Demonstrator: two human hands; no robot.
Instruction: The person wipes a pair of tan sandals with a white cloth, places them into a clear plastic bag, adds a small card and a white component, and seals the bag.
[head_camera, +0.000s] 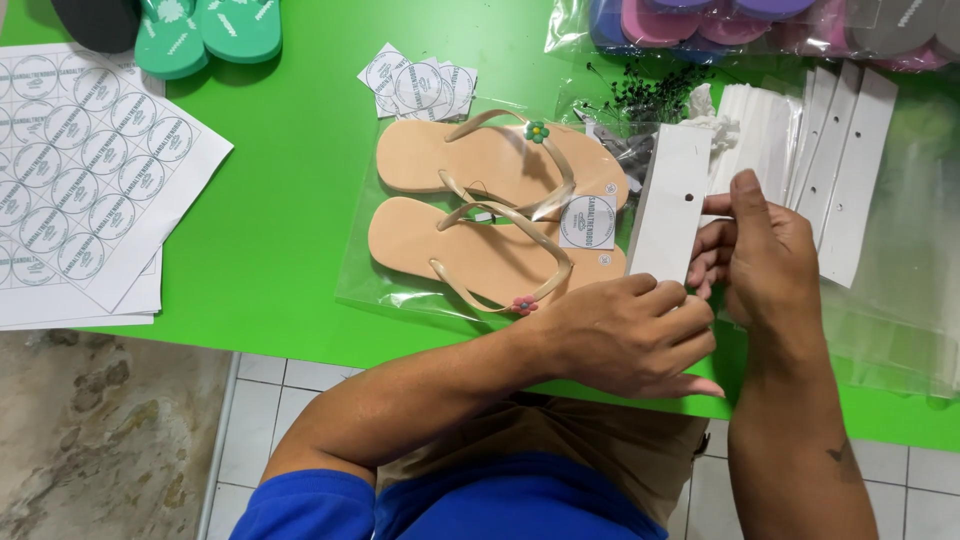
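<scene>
Both hands meet over the near edge of the green bench, pinching one white card strip between them. Left hand curls its fingers around the strip's lower end, thumb side up. Right hand grips the strip's right edge from behind, thumb laid across the top of the fingers. That strip stands tilted, its upper end leaning away, with a small hole near its middle.

Just left of the hands lies a clear plastic bag, and on it a pair of beige flip-flops with thin straps, one with a green flower, the other with a pink one, and a round label on each heel. To the right of the hands, more white card strips fan out over clear bags. Further back sit loose round stickers and a heap of small black pins. Sticker sheets lie at far left, green flip-flops beyond them, and bagged pink and purple flip-flops at the far right.
</scene>
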